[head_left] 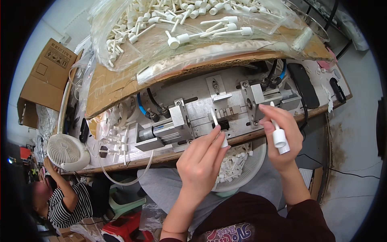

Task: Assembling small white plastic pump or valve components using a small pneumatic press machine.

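Note:
My left hand [197, 163] is closed on a white cap with a thin stem [214, 117], whose stem points up toward the metal fixture. Held in my right hand [288, 131] are white stemmed caps [279, 138]; two cap ends show, and one stem tip sticks up past the fingers. Between and beyond my hands lies a small notched metal block [229, 110]. It sits between a left pneumatic cylinder unit [167, 129] and a right one [264, 97]. Neither hand touches the fixture.
A cardboard sheet [117, 90] above the fixture bears a plastic bag with a heap of white stemmed caps [173, 42]. On my lap rests a white basket [261, 163] of small white parts. A white fan [66, 151] stands left, near a person in a striped shirt [68, 205].

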Demonstrator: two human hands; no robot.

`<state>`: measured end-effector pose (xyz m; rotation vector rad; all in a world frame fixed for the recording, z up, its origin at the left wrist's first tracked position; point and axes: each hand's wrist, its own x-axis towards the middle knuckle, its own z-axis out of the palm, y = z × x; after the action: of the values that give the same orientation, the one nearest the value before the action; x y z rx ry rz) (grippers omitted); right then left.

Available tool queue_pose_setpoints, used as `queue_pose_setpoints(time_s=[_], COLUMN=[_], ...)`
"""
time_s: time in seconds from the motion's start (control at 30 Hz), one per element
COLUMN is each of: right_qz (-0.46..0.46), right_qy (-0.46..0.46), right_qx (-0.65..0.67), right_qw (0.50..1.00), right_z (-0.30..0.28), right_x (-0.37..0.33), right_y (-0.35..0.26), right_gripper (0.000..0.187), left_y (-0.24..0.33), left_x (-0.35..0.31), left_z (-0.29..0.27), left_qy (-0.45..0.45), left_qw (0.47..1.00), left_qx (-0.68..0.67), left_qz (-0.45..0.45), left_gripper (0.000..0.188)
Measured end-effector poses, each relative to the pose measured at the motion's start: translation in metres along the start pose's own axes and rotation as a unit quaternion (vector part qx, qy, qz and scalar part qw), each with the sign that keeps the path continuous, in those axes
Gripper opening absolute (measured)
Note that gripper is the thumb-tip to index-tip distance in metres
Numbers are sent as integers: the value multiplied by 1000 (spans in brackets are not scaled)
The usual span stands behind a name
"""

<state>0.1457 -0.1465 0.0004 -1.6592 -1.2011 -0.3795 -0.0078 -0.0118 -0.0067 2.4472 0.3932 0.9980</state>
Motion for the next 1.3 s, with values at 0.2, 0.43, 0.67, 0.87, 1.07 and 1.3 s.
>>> queue_pose_setpoints(time_s=[0.2,0.43,0.67,0.87,1.07,1.3], right_qz=[-12,-19,-65,-107,-140,-79], right_qy=[8,51,42,-2,-25,22], right_qx=[132,-2,-46,-64,-53,-28], right_qw=[991,999,996,992,988,996], right_z=[1,2,-2,2,11,15], right_x=[-13,-16,-17,-21,-17,-20], right_y=[10,0,-2,-5,-18,-8], right_gripper=[26,30,35,35,36,36], left_y=[2,-6,-7,12,29,5], left_x=[6,11,11,9,2,-7], left_z=[7,10,8,-4,-20,-4], left_qy=[-45,-45,-58,-73,-34,-32], left_qw=[993,996,996,987,976,997], left_qx=[106,74,58,-114,-215,-50], left_qz=[38,26,23,-91,-31,-40], left_gripper=[28,27,28,35,38,32])
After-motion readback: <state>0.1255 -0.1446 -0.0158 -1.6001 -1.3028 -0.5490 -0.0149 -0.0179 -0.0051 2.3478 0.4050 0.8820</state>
